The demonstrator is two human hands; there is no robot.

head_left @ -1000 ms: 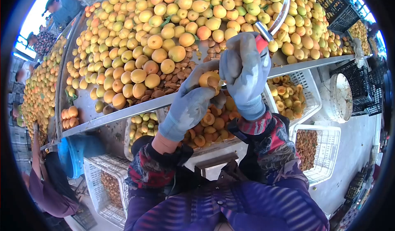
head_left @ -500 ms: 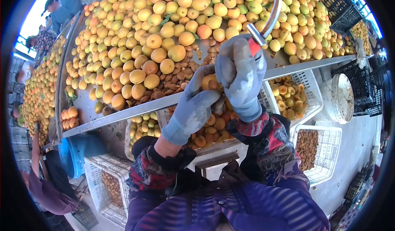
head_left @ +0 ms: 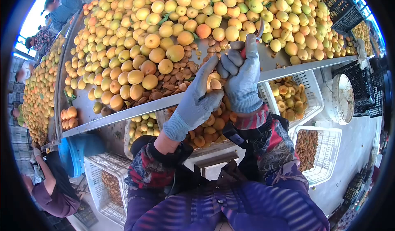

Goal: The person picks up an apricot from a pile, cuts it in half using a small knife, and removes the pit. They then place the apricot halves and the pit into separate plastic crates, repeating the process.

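Observation:
Both hands wear grey gloves and meet just above the table's front edge. My left hand (head_left: 196,99) grips a split apricot (head_left: 214,83), its orange flesh showing between the fingers. My right hand (head_left: 242,81) is closed on a knife (head_left: 256,33) with a red handle and a curved blade that points away and looks short from here. The right hand's fingers also touch the apricot. A heap of whole apricots (head_left: 164,29) covers the metal table (head_left: 288,64), with a patch of brown pits (head_left: 181,72) right behind the hands.
White crates below the table edge hold halved apricots (head_left: 210,126), more fruit (head_left: 288,97) and pits (head_left: 306,144). A white bucket (head_left: 343,97) stands at right, black crates (head_left: 333,5) beyond. Other people work at left (head_left: 49,185) and far left (head_left: 61,7).
Both hands have moved up and forward toward the pits. The knife has tipped away, so less blade shows. The left fingers have spread wider around the apricot.

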